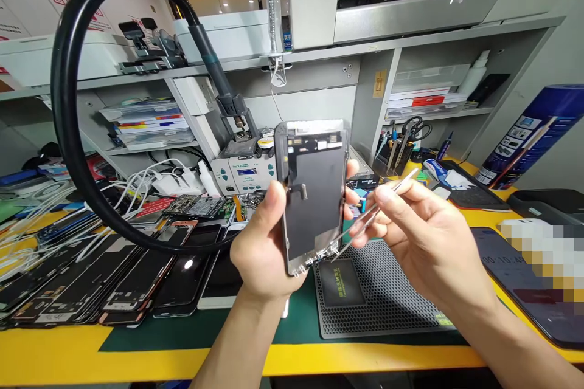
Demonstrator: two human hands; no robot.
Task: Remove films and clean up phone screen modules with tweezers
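Left hand (262, 249) clamps phone screen assembly (312, 194) upright by its edges; right hand (417, 237) pinches tweezers (371, 214), tips touching assembly's lower corner, above grey mat (387, 304).

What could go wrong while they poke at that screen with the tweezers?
The tweezers tips sit at the lower edge of the screen, so a slip might scratch it or nick a thin connector there. The left hand holds the screen upright in the air by its edges; if the grip loosens it could drop onto the mat. The right hand works unsupported, so it may wobble.
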